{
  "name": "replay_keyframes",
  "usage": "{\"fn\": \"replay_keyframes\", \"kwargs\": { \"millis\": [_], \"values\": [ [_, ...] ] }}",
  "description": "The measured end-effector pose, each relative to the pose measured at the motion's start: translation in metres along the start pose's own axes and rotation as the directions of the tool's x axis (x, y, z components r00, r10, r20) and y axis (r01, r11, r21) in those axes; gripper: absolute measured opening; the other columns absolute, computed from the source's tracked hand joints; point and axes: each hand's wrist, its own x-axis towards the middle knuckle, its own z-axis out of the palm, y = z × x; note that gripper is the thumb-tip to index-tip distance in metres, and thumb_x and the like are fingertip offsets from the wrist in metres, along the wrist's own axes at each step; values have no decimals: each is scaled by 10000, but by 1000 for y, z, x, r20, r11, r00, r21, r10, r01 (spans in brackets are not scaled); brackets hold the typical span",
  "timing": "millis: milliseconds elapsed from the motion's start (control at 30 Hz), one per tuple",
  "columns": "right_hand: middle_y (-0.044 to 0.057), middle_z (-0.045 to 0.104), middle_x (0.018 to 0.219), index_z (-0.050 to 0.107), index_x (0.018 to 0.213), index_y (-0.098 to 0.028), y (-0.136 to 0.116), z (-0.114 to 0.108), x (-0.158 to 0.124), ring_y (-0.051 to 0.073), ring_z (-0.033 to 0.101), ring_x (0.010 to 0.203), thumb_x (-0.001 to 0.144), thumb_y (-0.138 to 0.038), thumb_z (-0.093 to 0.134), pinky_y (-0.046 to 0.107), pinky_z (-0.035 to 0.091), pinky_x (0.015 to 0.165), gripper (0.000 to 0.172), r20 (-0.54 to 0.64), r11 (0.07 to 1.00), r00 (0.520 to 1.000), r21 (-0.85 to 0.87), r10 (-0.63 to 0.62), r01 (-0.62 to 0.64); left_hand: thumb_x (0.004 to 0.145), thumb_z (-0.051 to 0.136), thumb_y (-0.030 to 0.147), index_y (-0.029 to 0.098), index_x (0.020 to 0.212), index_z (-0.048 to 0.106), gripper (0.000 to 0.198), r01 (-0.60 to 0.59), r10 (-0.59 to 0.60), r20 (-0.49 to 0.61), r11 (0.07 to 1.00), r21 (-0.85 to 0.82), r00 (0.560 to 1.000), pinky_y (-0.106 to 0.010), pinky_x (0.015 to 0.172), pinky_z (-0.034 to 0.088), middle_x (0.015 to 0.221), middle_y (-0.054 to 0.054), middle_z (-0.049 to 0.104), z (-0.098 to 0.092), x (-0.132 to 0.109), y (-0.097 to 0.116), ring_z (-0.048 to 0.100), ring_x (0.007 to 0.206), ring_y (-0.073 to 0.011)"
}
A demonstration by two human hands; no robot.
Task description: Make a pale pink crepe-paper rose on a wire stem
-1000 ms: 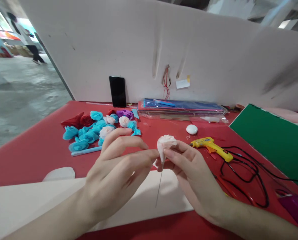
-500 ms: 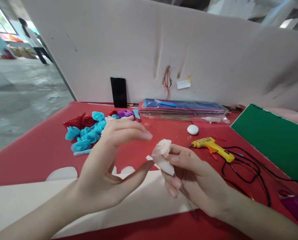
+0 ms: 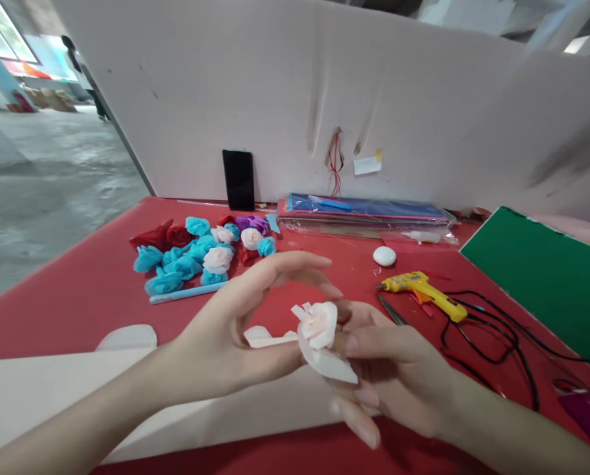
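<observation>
A pale pink paper rose [image 3: 319, 328] faces up in front of me, with one wider petal strip hanging at its lower right. My right hand [image 3: 398, 363] is closed around its base, pinching it between thumb and fingers. From the other side, my left hand [image 3: 245, 330] curves about the flower with thumb and fingers wide apart. Its thumb tip lies against or just behind the rose's left edge; which one I cannot tell. Under both hands runs a long cream paper strip [image 3: 200, 429], and cut petal pieces [image 3: 260, 335] lie by its far edge.
Finished paper flowers [image 3: 183, 267] in blue, red, pink and purple cluster at back left. On the right are a yellow glue gun [image 3: 424, 293] with black cable, scissors [image 3: 391, 310], a white oval object [image 3: 385, 256] and a green board [image 3: 542, 284]. A phone [image 3: 238, 179] leans on the wall.
The rose has tipped to face up and sits slightly lower. My left hand has moved right and down, over the rose, uncovering more flowers. Across the room, the person has stepped behind the partition's edge.
</observation>
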Motion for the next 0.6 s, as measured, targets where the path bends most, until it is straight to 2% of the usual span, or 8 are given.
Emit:
{"fn": "replay_keyframes", "kwargs": {
  "millis": [233,300,400,467,533,600],
  "values": [
    [-11,702,711,613,900,-159,7,-7,0,56,560,484,863,-100,699,191,638,507,110,85,999,996,52,-4,0,870,785,145,394,1323,621,542,62,-64,-2,971,-230,998,-136,953,557,1051,84,715,10,-2,3,693,1021,-97],
    [2,715,730,606,890,-156,9,-7,1,53,569,498,872,-91,696,189,638,512,112,83,999,997,35,-9,7,875,758,119,391,1326,618,545,84,-90,-8,960,-266,996,-118,898,569,1024,80,693,13,-2,4,692,977,-86],
    [6,718,746,607,881,-153,9,-6,1,43,576,517,883,-100,715,178,639,531,120,57,999,998,-5,-41,42,858,694,41,384,1294,617,560,105,-115,-17,951,-291,993,-113,829,587,980,85,677,17,-2,9,687,926,-77],
    [-14,694,727,612,864,-152,9,-5,1,35,571,514,877,-114,748,171,639,538,142,41,997,997,-33,-68,69,843,680,28,374,1266,617,550,104,-118,-29,949,-297,993,-139,847,600,944,89,668,19,-2,11,685,916,-82],
    [-28,682,719,613,849,-154,10,-3,0,28,568,503,866,-127,780,172,642,548,170,25,995,996,-51,-86,88,846,678,28,370,1266,607,546,112,-125,-28,950,-290,992,-154,861,606,966,82,671,20,-2,12,690,953,-93],
    [-29,695,730,611,846,-161,12,-2,-1,29,584,507,864,-141,797,177,645,560,188,5,991,993,-69,-117,117,858,669,36,382,1290,587,559,110,-125,-40,959,-260,991,-128,773,609,1026,64,679,21,-3,12,697,1028,-123]
  ]
}}
